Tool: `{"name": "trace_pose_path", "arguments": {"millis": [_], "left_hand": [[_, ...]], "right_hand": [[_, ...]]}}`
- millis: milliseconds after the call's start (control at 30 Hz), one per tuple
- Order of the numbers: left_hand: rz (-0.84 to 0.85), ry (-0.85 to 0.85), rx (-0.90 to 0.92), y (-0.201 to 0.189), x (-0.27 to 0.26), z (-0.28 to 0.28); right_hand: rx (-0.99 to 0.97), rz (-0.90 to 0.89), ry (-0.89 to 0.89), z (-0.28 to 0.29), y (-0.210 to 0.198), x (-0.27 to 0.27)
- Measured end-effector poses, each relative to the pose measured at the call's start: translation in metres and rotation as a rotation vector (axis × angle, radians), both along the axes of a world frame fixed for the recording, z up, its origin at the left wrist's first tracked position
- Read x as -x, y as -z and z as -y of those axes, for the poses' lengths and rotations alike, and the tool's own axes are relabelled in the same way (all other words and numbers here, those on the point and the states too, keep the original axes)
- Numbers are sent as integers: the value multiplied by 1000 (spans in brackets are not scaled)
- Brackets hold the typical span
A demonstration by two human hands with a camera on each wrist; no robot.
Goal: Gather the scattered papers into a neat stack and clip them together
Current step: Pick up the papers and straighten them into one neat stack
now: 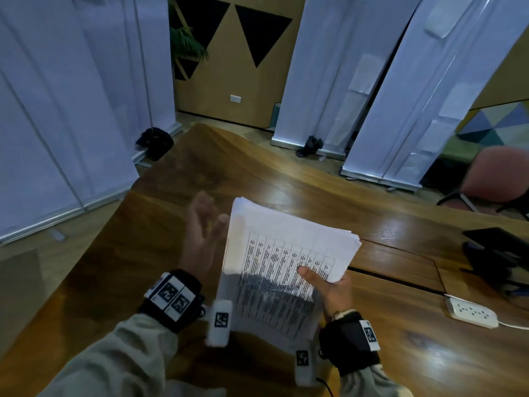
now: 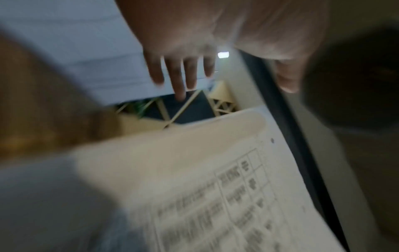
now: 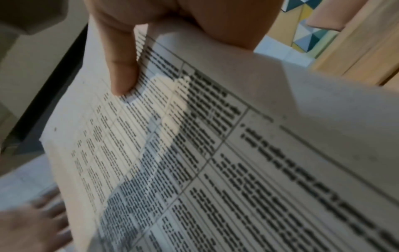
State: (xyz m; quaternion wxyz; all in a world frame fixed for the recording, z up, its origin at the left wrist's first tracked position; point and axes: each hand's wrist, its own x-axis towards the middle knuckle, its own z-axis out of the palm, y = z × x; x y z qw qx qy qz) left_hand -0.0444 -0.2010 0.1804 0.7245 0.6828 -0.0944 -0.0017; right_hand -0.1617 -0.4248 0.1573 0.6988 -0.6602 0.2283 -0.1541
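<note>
A stack of white papers [image 1: 283, 253] printed with tables is held up above the wooden table [image 1: 386, 230], tilted toward me. My right hand [image 1: 329, 285] grips its right edge, thumb [image 3: 123, 68] pressed on the top sheet [image 3: 215, 153] and the other fingers hidden underneath. My left hand [image 1: 203, 227] is open with straight, spread fingers [image 2: 179, 75], just left of the stack's left edge and blurred by motion; whether it touches the paper [image 2: 194, 179] is unclear. No clip is visible.
A white power strip [image 1: 472, 312] lies on the table at the right, with a black object [image 1: 498, 253] behind it. A pink chair [image 1: 498, 176] stands at far right. White roll-up banners [image 1: 71, 110] surround the table's far side.
</note>
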Motion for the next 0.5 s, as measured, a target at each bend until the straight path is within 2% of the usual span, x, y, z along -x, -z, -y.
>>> {"name": "trace_pose_path", "arguments": {"millis": [33,67,267,367,433,500], "left_hand": [[-145,162,85,6,8,6],[-182,249,108,11,15,13],[-40,74,203,2,25,27],[52,84,158,3,24,26],[5,93,79,17,21,23],[-115,123,-41,36,19,19]], "right_hand": [[-4,3,-6,0,1,-1],[-4,5,-13,-2,1,-2],[25,137,16,-16,-17,-5],[9,191,75,-12,-18,-6],[15,154,89,-11,-8,-5],[-9,63,85,-14,9,-1]]}}
